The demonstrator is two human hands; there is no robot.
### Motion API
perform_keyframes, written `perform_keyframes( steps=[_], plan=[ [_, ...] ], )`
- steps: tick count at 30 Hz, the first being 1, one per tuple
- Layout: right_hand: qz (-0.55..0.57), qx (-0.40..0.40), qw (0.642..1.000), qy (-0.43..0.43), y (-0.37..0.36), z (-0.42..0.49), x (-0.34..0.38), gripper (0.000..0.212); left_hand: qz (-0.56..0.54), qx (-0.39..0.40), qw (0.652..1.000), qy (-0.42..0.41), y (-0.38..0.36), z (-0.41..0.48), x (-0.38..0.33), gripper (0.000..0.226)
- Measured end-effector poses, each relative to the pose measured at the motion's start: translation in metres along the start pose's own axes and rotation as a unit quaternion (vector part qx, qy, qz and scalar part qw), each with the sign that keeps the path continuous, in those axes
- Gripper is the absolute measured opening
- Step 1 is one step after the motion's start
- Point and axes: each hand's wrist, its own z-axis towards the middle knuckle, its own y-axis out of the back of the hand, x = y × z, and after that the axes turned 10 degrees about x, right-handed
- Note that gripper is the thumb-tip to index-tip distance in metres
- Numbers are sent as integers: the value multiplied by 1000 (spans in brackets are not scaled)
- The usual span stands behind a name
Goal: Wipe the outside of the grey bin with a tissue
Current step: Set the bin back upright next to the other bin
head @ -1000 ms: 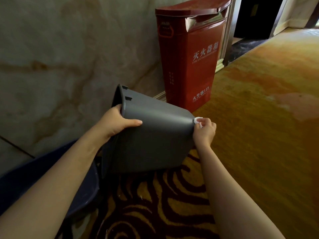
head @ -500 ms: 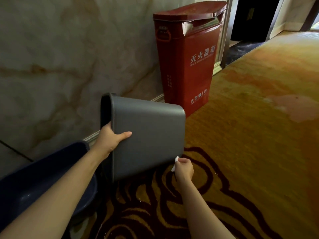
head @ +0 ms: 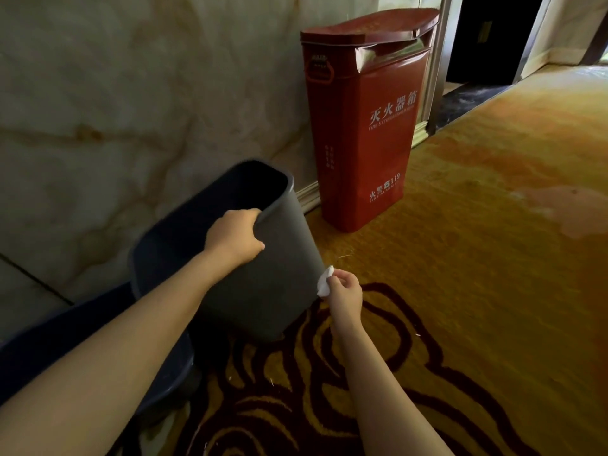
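While the grey bin [head: 263,274] tilts with its mouth up toward the wall, its long axis slants down to the carpet [head: 460,291]. Left hand [head: 235,236] grips the bin's rim; right hand [head: 343,291] pinches the tissue [head: 325,281] against the bin's lower right edge, nearer the wiping surface.

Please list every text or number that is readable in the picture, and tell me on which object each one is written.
"灭火器箱": large white characters on the front of the red box.
"FIRE EXTINGUISHER BOX": small line under them, blurred, only partly legible.
"119": near the box's bottom; the characters beside it and the line beneath are too blurred.
Text on the box's side and handle plate: too small to read.
Grey bin, tissue: no text.
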Motion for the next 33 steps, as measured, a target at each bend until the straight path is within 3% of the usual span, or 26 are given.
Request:
perform_keyframes(
  steps=[8, 13, 16, 18, 21, 24, 28, 33],
  plan=[
    [135, 157, 978, -36, -4, -6, 8, 16, 74, 29, 996, 25, -18, 12, -10, 33],
    [181, 145, 970, -70, -5, 2, 17, 18, -21, 104, 994, 19, -21, 7, 3, 38],
    [222, 127, 963, -88, -6, 2, 30, 40, -55, 120, 991, 4, -14, -10, 36, 31],
    [180, 132, 972, -72, -9, -2, 38, 33, -73, 109, 991, -13, -13, -23, 53, 27],
    [-60, 99, 992, 45, -19, -18, 53, 13, -105, 85, 990, -35, -18, -32, 58, 22],
    [-226, 66, 952, 194, -30, -39, 85, 13, -116, 80, 990, -28, -18, -33, 56, 20],
    [-376, 94, 879, 278, -50, -52, 140, 8, -101, 120, 987, -24, -11, -44, 58, 27],
    [-583, 216, 724, 298, -107, -22, 183, 17, -77, 155, 985, -4, 11, -60, 62, 36]
  ],
)
